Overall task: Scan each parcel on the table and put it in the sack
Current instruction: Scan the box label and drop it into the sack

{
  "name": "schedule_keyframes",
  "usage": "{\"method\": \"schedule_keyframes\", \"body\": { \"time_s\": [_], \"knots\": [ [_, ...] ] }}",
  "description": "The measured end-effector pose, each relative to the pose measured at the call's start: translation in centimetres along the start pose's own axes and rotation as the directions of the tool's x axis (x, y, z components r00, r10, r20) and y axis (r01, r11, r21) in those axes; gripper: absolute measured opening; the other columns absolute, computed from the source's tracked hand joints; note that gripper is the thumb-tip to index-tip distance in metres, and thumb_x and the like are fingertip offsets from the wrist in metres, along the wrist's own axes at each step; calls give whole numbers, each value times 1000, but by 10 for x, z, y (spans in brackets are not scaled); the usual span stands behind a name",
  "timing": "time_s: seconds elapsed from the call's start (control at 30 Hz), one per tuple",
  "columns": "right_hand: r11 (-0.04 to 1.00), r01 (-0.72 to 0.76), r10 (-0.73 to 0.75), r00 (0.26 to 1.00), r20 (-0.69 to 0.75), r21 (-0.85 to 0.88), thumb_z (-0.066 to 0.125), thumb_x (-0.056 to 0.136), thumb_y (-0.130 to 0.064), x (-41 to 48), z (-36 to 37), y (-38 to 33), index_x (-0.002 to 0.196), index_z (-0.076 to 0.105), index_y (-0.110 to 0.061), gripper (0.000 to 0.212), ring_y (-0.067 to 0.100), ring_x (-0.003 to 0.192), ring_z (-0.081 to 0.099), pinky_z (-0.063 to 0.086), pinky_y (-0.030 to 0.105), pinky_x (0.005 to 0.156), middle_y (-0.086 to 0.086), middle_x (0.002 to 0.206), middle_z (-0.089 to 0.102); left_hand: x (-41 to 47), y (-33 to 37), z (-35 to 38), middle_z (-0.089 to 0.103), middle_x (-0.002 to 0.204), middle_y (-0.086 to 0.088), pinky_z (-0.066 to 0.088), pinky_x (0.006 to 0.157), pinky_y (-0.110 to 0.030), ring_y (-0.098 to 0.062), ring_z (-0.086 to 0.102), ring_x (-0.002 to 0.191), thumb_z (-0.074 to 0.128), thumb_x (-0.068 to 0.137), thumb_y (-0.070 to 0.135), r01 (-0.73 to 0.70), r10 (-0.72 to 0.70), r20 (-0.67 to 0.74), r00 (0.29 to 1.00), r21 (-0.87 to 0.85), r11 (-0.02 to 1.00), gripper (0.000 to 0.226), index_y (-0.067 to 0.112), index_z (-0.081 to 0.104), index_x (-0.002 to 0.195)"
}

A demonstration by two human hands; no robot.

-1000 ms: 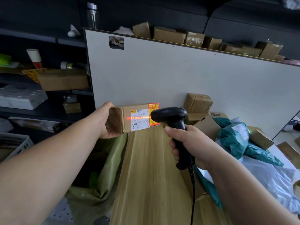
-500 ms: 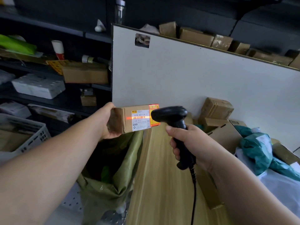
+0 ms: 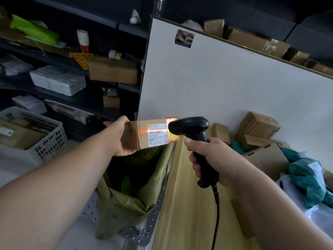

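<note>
Parcel (image 3: 142,136) now over sack (image 3: 126,206), in left hand's (image 3: 118,139) grip; scanner (image 3: 191,127) in right hand's (image 3: 214,159) fist

Your box (image 3: 134,137) showed one white label (image 3: 157,135), and its top line read "632A A012-00", then two characters too blurred to call. Under that line sat a barcode (image 3: 156,132), with the scanner (image 3: 189,127) throwing its orange line right across it. The smaller print lower on the label was too fine to read. At the box's right end a red-and-yellow sticker (image 3: 172,130) carried bold characters, but they were unreadable. Far back on the left, a yellow printed sheet (image 3: 81,59) was just as illegible.
</note>
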State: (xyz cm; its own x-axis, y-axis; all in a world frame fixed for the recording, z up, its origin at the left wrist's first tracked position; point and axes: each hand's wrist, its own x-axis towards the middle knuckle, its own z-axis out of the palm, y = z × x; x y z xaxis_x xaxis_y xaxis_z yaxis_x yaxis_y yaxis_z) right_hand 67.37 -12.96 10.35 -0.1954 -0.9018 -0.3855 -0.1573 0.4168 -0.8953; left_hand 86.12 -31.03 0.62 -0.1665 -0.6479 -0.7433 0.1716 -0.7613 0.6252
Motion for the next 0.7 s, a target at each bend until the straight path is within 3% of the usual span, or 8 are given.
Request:
{"method": "schedule_keyframes", "body": {
  "time_s": [0.1,0.27,0.43,0.7],
  "knots": [
    [1000,-24,24,1000,7,-17,65,93,-32,7,7,0,86,54,-8,28,18,51,50,45,34,54,7,63,56,7,-2,-10,69,63,-18,55,72,-46,-32,65,79,63,79,43,7,-7,-6,1000,-4,1000,31,12,59,85],
    [998,-61,62,997,41,-19,65,94,-31,15,16,2,92,54,-8,26,16,50,52,47,31,52,3,61,58,23,-5,-27,65,88,-17,55,66,-51,-35,65,80,66,75,46,29,-29,-46,999,-13,1000,35,14,60,89],
    [996,-91,92,995,50,-22,65,94,-31,21,25,5,95,54,-8,26,16,50,51,46,31,50,4,61,57,37,-14,-37,68,83,-16,55,64,-51,-34,66,77,65,72,48,49,-50,-58,997,-15,999,38,14,64,89],
    [995,-97,98,994,57,-32,67,93,-33,28,28,11,100,57,-7,29,15,50,52,47,29,49,3,61,58,41,-24,-47,68,89,-17,52,77,-55,-36,66,83,65,74,44,57,-59,-74,995,-34,998,37,13,62,93]
  ]
}}
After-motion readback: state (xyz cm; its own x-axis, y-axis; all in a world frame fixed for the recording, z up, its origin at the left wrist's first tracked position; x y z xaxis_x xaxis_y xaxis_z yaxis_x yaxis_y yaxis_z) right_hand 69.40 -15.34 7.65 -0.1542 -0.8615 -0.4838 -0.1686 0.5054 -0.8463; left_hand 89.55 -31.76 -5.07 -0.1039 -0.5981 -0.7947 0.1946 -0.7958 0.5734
